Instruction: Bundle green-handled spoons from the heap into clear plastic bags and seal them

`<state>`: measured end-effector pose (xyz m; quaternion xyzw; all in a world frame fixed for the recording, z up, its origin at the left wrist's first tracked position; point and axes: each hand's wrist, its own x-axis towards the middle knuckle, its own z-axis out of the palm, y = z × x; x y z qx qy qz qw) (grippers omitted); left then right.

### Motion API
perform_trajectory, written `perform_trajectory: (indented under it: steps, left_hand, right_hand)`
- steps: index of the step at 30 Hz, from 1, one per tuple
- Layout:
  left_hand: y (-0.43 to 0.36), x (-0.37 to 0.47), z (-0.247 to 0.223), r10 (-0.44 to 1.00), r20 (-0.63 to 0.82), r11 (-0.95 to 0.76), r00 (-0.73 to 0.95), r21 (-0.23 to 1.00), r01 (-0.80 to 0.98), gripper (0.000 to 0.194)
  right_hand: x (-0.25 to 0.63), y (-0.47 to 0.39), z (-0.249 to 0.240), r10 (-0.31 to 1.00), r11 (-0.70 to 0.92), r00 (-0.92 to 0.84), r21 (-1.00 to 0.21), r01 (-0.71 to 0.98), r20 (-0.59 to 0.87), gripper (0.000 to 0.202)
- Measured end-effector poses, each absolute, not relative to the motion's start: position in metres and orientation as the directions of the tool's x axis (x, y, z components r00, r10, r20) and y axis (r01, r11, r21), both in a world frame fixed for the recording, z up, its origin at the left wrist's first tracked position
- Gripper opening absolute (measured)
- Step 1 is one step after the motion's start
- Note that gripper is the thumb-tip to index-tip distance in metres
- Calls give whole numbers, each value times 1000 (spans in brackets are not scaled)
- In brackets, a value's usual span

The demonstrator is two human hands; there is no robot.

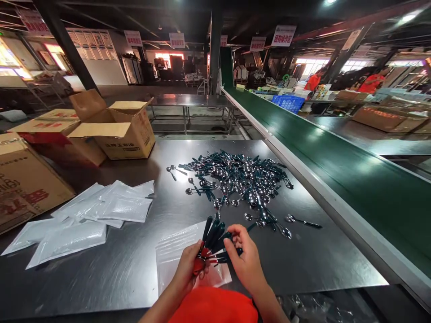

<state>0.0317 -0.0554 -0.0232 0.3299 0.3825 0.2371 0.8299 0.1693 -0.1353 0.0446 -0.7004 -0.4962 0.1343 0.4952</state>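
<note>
My left hand (189,264) is closed around a bundle of dark-handled spoons (212,237), their handles fanned upward and their shiny bowls low by the palm, reflecting red. At the right side of the bundle, my right hand (244,255) has curled fingers pinching a dark handle. Beneath both hands lie clear flat plastic bags (175,244) on the metal table (128,269). A large pile of spoons (239,175) with dark green handles spreads beyond the hands, and one loose spoon (304,221) lies to the right.
Sealed white packets (126,206) lie at left, before an open cardboard box (124,134) and other cartons. A green conveyor belt (323,143) runs along the right. Beyond it are a blue crate (288,103) and people in red (313,81).
</note>
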Motion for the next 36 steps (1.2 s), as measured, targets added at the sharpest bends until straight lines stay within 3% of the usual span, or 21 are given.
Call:
perform_trajectory:
  steps: [2, 5, 10, 17, 25, 31, 33, 36]
  left_hand:
    - [-57, 32, -19, 649, -469, 661, 599, 737, -139, 53]
    - [-59, 32, -17, 653, -468, 658, 595, 739, -142, 55]
    - [-58, 32, -21, 657, -453, 653, 603, 742, -154, 55]
    - [-60, 31, -20, 652, -475, 646, 591, 757, -103, 50]
    - [-59, 30, -27, 647, -468, 638, 602, 764, -91, 46]
    - [-61, 28, -28, 610, -504, 651, 612, 758, -25, 48]
    - [-60, 27, -29, 568, -535, 663, 625, 748, 37, 48]
    - [-57, 25, -33, 545, -612, 691, 573, 715, 106, 48]
  right_hand:
    - [170, -134, 45, 817, -53, 486, -798, 600, 310, 7]
    - [172, -133, 45, 823, -61, 472, -777, 627, 316, 9]
    - [177, -134, 50, 882, -8, 365, -766, 643, 297, 33]
    - [176, -133, 52, 853, -93, 420, -703, 705, 309, 13]
    - [176, -134, 46, 867, -87, 419, -748, 658, 268, 29]
    - [170, -128, 42, 825, -121, 469, -710, 693, 317, 17]
    - [173, -123, 32, 835, -82, 449, -736, 672, 317, 22]
    - [198, -108, 4, 898, -87, 393, -797, 598, 198, 43]
